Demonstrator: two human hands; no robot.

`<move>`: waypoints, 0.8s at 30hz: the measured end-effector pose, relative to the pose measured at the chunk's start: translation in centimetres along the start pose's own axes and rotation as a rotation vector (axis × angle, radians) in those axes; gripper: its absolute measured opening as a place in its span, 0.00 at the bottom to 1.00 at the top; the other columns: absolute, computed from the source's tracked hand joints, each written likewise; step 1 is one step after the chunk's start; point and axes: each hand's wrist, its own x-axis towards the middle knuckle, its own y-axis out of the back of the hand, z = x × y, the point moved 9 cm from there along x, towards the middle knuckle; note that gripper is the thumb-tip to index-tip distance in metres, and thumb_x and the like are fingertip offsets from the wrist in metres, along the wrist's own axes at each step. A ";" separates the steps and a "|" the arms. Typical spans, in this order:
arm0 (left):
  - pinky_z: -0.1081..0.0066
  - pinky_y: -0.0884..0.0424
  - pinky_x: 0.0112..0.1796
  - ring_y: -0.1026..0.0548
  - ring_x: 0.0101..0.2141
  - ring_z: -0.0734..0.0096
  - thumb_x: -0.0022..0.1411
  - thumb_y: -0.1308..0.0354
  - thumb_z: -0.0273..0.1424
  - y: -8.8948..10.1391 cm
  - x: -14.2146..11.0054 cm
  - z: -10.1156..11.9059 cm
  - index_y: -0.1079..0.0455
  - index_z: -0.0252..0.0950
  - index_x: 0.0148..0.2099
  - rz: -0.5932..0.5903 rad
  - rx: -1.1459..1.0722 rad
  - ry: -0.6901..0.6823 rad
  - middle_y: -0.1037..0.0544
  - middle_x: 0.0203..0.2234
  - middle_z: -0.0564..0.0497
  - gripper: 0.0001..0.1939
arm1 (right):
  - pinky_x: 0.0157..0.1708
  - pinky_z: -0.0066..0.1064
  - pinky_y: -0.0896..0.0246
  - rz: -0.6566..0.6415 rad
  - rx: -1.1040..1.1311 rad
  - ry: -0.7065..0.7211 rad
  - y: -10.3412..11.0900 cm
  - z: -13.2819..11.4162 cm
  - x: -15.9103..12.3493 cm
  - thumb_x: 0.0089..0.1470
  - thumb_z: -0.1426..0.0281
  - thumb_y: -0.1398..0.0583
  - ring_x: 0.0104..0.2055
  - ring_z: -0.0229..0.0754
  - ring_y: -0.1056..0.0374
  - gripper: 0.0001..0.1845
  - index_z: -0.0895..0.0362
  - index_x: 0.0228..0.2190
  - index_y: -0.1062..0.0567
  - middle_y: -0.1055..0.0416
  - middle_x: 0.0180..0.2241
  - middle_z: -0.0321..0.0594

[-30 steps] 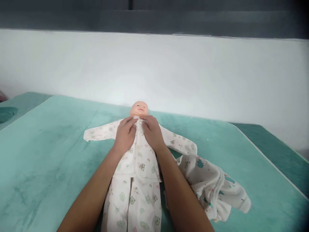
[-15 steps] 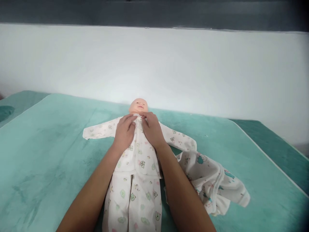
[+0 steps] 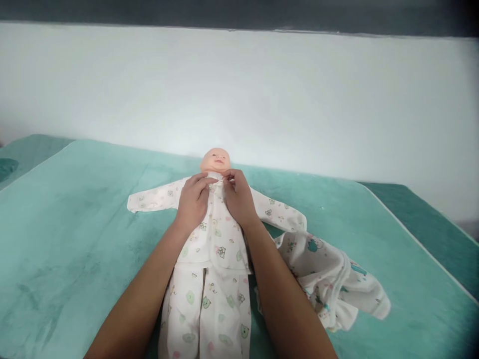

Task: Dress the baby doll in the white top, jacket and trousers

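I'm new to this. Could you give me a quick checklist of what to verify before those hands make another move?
1. Doll's head face up, above the collar: ok.
2. Left hand and right hand both at the top of the patterned jacket: ok.
3. Jacket closed at the neck: cannot tell, fingers partly cover it.
4. Sleeve at picture left and sleeve at picture right spread outward: ok.
5. Loose garment neatly folded: not ok, it lies crumpled.

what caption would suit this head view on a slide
Left hand and right hand at the collar of the printed top on a doll, a crumpled garment nearby.
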 end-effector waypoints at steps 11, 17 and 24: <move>0.55 0.36 0.63 0.29 0.60 0.60 0.67 0.45 0.31 0.8 -0.6 -0.2 0.24 0.42 0.43 0.009 -0.157 0.072 0.25 0.56 0.48 0.08 | 0.54 0.47 0.42 -0.206 -0.120 0.222 -0.1 -3.2 -0.2 0.63 0.70 0.45 0.49 0.49 0.34 0.08 0.49 0.39 0.26 0.24 0.43 0.39; 0.57 0.38 0.64 0.32 0.61 0.61 0.70 0.45 0.35 0.6 -1.4 0.6 0.23 0.44 0.47 -0.091 -0.070 -0.010 0.26 0.59 0.49 0.11 | 0.48 0.44 0.37 -0.312 -0.079 0.090 0.6 -2.3 -0.2 0.60 0.64 0.40 0.47 0.49 0.36 0.04 0.49 0.34 0.25 0.28 0.35 0.38; 0.55 0.37 0.64 0.32 0.62 0.60 0.69 0.44 0.35 0.6 -1.6 0.6 0.24 0.43 0.45 -0.112 -0.060 -0.010 0.27 0.60 0.49 0.08 | 0.23 0.29 0.49 -0.316 0.241 -0.188 0.2 -0.3 -1.0 0.60 0.56 0.39 0.26 0.35 0.45 0.12 0.51 0.33 0.30 0.38 0.28 0.31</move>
